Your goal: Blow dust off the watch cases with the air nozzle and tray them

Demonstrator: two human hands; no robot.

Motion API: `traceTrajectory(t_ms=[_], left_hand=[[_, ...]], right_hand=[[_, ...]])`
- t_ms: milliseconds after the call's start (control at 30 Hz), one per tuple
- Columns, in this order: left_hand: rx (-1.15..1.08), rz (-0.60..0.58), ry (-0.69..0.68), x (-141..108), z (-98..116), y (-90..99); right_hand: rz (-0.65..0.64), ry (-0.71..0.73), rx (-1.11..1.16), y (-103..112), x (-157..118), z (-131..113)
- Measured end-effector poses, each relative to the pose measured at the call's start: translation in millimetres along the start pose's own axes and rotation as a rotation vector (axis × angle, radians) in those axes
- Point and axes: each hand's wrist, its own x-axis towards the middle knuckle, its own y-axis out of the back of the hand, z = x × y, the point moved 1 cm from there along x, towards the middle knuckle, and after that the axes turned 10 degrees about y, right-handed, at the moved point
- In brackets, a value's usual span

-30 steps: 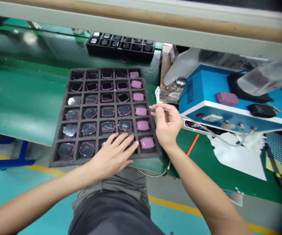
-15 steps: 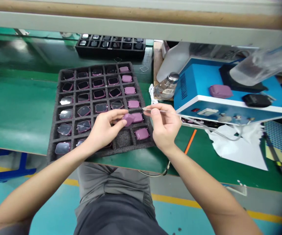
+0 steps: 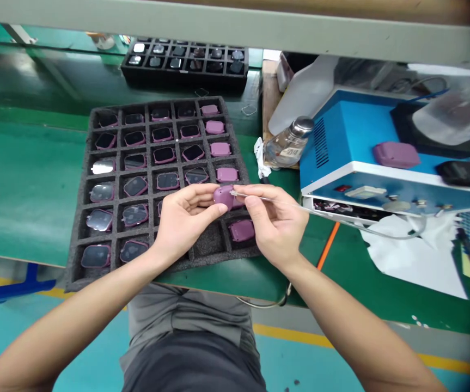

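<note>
My left hand [image 3: 185, 220] holds a mauve rounded-square piece [image 3: 224, 197] by its edges, above a black foam tray [image 3: 218, 260]. My right hand [image 3: 275, 223] pinches a thin metal needle [image 3: 255, 195] on a clear hose, and its tip touches the piece. The tray's cells hold several dark glass-faced pieces with pink rims, and several mauve pieces fill the right column. One cell below my hands is bare foam [image 3: 208, 242]. The underside of the held piece is hidden.
A blue bench machine [image 3: 353, 136] stands to the right, carrying a mauve piece [image 3: 396, 154] and a black piece [image 3: 464, 173]. A glass bottle [image 3: 290, 142] stands beside it. A second black tray [image 3: 183, 65] lies behind, on the green bench [image 3: 26, 185].
My left hand has brought the mauve piece over to the needle, and the needle tip now touches it. My head has shifted, moving the whole scene slightly in view.
</note>
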Motion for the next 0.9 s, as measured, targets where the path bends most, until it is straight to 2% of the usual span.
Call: traceTrajectory(t_ms=[900], left_hand=[[0.066,-0.020,-0.062,1.0,-3.0,1.9]], right_hand=[[-0.006,-0.015,-0.016,-1.3,2.1,1.2]])
